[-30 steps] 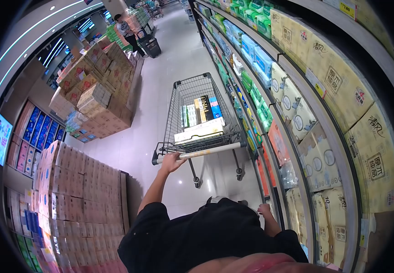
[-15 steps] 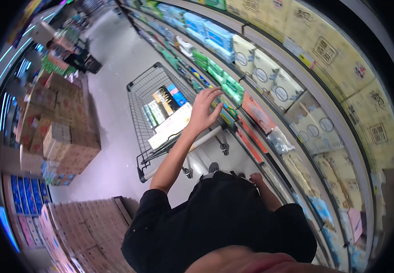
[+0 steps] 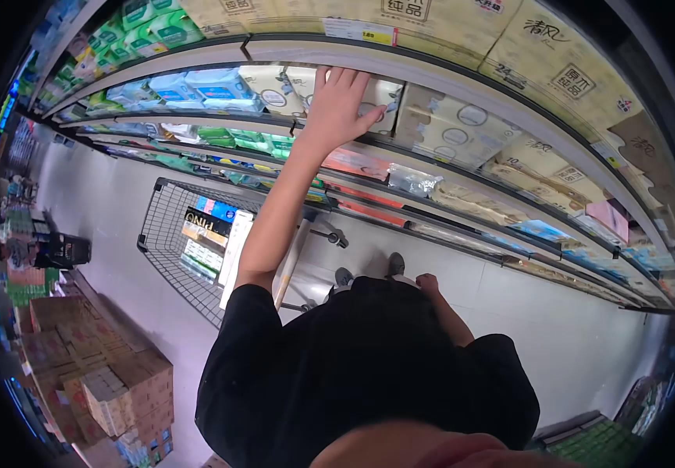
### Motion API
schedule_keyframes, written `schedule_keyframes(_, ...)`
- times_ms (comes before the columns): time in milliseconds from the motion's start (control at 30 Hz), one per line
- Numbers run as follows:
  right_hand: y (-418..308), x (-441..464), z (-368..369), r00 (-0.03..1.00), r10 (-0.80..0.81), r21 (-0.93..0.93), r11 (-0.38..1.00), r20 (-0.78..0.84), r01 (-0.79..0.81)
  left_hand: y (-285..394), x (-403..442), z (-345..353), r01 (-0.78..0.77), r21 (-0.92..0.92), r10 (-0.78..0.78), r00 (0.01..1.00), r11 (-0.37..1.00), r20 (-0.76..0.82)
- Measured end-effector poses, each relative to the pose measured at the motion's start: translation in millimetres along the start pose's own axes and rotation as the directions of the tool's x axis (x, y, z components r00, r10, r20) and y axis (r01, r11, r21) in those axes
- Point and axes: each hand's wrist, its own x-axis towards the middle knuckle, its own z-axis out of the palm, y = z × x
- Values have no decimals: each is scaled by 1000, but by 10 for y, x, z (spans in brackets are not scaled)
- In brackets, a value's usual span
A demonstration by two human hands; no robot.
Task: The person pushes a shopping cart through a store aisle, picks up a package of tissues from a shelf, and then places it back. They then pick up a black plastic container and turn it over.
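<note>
My left hand reaches up to the shelf with fingers stretched out over a pale tissue pack printed with circles. The fingertips lie at the pack's upper part, just under the shelf edge above; whether they press on it I cannot tell. Beside it stand more tissue packs of the same look. My right hand hangs low by my side, fingers curled in, with nothing visible in it. Below my left forearm is a shopping cart holding a long white box, a black box with gold lettering and a green-and-white pack.
Long shelves curve across the front, with large yellow tissue packs above and blue packs to the left. Stacked cartons stand at the lower left. Farther back a person is beside a dark cart.
My view has turned right toward the shelf. My left hand has moved from above the cart to the circle-printed tissue packs, its fingers now extended. My right hand stays low.
</note>
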Motion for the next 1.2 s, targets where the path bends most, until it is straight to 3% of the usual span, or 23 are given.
schedule_keyframes(33, 62, -4, 19, 989, -144, -112, 983, 17, 145, 47, 50, 17, -10, -10, 10, 1000, 1000, 6)
schedule_keyframes(67, 116, 39, 62, 991, -135, -101, 986, 13, 136, 108, 97, 47, -55, -13, 54, 998, 998, -38)
schedule_keyframes(133, 195, 201, 143, 999, 39, -36, 999, 5, -39, 234, 162, 137, -106, -21, 105, 992, 994, -77)
schedule_keyframes(167, 204, 254, 179, 999, 45, -28, 999, 2, -45, 293, 198, 187, -99, -50, 96, 993, 994, -69)
schedule_keyframes(233, 233, 359, 214, 993, 110, 196, 976, -43, -100, 368, 252, 285, -92, -81, 87, 994, 992, -62)
schedule_keyframes(300, 212, 458, 160, 998, 25, 111, 994, -64, -17, 419, 282, 382, -80, -98, 74, 995, 992, -65)
schedule_keyframes(367, 65, 513, 78, 986, 159, 267, 954, -56, -139, 446, 264, 375, -52, -91, 49, 998, 994, -30)
schedule_keyframes(400, 579, 949, 436, 997, -64, 239, 970, 46, 51, 452, 251, 355, -21, -83, 22, 1000, 996, 4)
schedule_keyframes(467, -79, 670, -152, 983, -141, 533, 844, 117, 58, 503, 220, 291, -36, -97, 35, 999, 995, -12)
schedule_keyframes(500, -877, 258, -779, 962, 55, 698, 678, 266, -231, 523, 189, 271, -41, -111, 37, 999, 993, -32)
schedule_keyframes(567, -1398, -36, -1292, 984, -126, 802, 597, 122, -23, 532, 86, 297, -56, -126, 48, 997, 990, -67)
schedule_keyframes(600, -1548, -54, -1514, 990, -105, 845, 534, 98, -27, 530, 45, 310, -75, -135, 59, 991, 988, -117)
schedule_keyframes(633, -1632, -120, -1746, 965, -261, 933, 343, -18, 110, 532, 6, 312, -74, -136, 59, 992, 988, -111)
schedule_keyframes(700, -1912, -292, -2231, 940, -173, 872, 354, -294, 338, 560, -75, 300, -74, -163, 52, 989, 984, -136)
schedule_keyframes(800, -1979, -323, -2717, 752, -156, 642, 430, -640, 635, 647, -188, 231, -70, -230, 30, 985, 971, -171)
schedule_keyframes(833, -2073, -420, -2853, 755, -161, 644, 430, -636, 633, 631, -238, 278, -63, -226, 25, 985, 972, -169)
schedule_keyframes(900, -2305, -617, -3112, 637, -143, 532, 430, -757, 729, 593, -365, 410, -66, -494, -104, 946, 867, -308)
schedule_keyframes(933, -2389, -681, -3186, 641, -151, 534, 430, -752, 728, 627, -374, 400, -58, -490, -110, 945, 870, -308)
schedule_keyframes(1000, -2517, -742, -3276, 565, -215, 410, 493, -797, 767, 721, -389, 372, 128, -694, -310, 940, 708, -144)
schedule_keyframes(1100, -2564, -655, -3312, 543, -292, 299, 590, -787, 750, 680, -399, 439, 217, -616, -299, 954, 757, -32)
schedule_keyframes(1200, -2570, -512, -3291, 543, -337, 183, 697, -769, 693, 730, -408, 461, 218, -589, -310, 949, 778, -58)
